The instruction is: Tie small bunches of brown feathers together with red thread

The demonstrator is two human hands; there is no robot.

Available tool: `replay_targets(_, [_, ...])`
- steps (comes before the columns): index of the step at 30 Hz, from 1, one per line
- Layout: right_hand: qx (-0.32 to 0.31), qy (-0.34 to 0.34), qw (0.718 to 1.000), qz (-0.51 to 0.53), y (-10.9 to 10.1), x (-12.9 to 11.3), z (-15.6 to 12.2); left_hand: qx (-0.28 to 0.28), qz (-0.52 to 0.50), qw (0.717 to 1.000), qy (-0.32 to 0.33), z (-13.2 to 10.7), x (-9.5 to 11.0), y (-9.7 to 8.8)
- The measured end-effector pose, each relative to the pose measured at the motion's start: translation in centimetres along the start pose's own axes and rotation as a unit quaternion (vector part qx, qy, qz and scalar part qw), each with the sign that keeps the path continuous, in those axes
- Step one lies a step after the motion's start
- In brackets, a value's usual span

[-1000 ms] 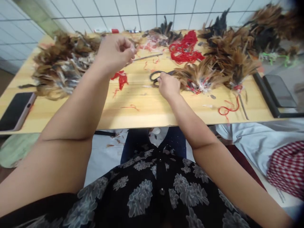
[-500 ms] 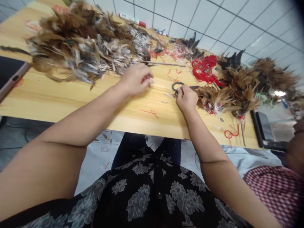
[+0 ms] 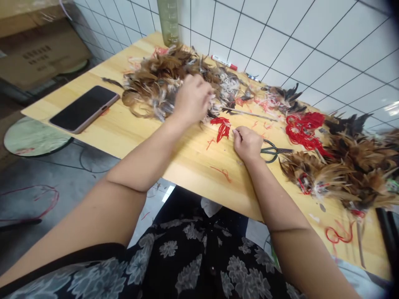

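Observation:
My left hand [image 3: 193, 99] hangs over a large heap of brown and grey feathers [image 3: 162, 89], its fingers curled down into the near edge; the fingertips are hidden, so I cannot tell if they hold anything. My right hand [image 3: 247, 144] rests on the wooden table [image 3: 183, 153] with fingertips pinched together and nothing visible in them. Just right of it lie black-handled scissors [image 3: 274, 151], apart from the hand. A small tangle of red yarn [image 3: 222, 128] lies between my hands. A thin stick [image 3: 249, 114] lies beyond them.
Further right are a larger red yarn bundle [image 3: 304, 131] and bound feather bunches [image 3: 339, 174]. A black smartphone [image 3: 84, 109] lies at the left, with a marker [image 3: 224, 62] and a bottle [image 3: 168, 23] by the tiled wall [image 3: 311, 50].
My view has swung, so the table now runs diagonally. My right hand has left the scissors' handles and the scissors lie to its right. My left hand has moved onto the feather heap.

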State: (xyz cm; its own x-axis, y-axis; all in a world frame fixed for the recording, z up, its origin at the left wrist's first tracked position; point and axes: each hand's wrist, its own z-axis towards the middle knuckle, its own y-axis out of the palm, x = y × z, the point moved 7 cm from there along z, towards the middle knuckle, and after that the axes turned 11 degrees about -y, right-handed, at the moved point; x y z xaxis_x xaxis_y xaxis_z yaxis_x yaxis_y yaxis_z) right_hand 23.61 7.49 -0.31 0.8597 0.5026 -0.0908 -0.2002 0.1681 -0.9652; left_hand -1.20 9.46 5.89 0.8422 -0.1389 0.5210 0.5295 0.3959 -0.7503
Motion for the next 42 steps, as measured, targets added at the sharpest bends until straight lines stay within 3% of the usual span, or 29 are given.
replay_targets(4, [0.009, -0.017, 1.000, 0.016, 0.0, -0.2, -0.4, 0.047, 0.071, 0.989, -0.124, 1.5, -5.2, -2.7])
replay_targets(7, [-0.007, -0.034, 0.999, 0.031, 0.1, -1.2, -0.2, 0.037, 0.093, 0.984, -0.147, 1.5, -6.8, -2.0])
replay_targets(12, [-0.008, -0.047, 0.998, 0.046, 0.0, -2.0, 0.1, -0.025, 0.067, 0.995, -0.063, 1.3, -6.0, 2.4])
replay_targets(15, [-0.019, -0.030, 0.998, 0.053, 0.0, -1.6, 0.2, -0.028, 0.048, 0.997, -0.052, 1.5, -5.9, 3.8])
replay_targets(19, [-0.017, -0.003, 0.998, 0.066, -0.4, -1.1, 0.3, -0.001, 0.018, 0.998, -0.055, 1.6, -5.3, 2.9])
replay_targets(24, [0.008, 0.017, 0.988, 0.153, -0.1, -1.3, 0.1, 0.017, -0.079, 0.994, -0.079, 0.0, -1.6, 0.3])
replay_targets(27, [0.035, 0.016, 0.932, 0.359, 0.3, -2.6, 0.0, -0.009, -0.096, 0.994, -0.049, -1.7, 1.5, -0.3])
replay_targets(30, [0.017, 0.073, 0.813, 0.577, 0.8, -4.1, -0.2, -0.058, -0.085, 0.994, 0.026, -3.2, 4.0, 0.0])
replay_targets(32, [0.010, 0.133, 0.738, 0.661, 0.8, -4.5, -0.3, -0.094, -0.081, 0.989, 0.076, -3.8, 4.8, 0.8])
replay_targets(34, [0.026, 0.170, 0.688, 0.705, 0.4, -4.2, -0.1, -0.119, -0.086, 0.982, 0.115, -4.1, 5.1, 1.8])
replay_targets(36, [0.049, 0.180, 0.665, 0.723, 0.1, -3.5, 0.2, -0.125, -0.111, 0.974, 0.155, -4.2, 5.0, 2.8])
replay_targets(39, [0.084, 0.180, 0.662, 0.722, 0.2, -2.1, 0.6, -0.117, -0.188, 0.954, 0.204, -4.3, 4.8, 3.6])
replay_targets(42, [0.115, 0.193, 0.673, 0.705, 0.9, -1.1, 0.7, -0.119, -0.266, 0.946, 0.146, -3.8, 3.7, 3.9])
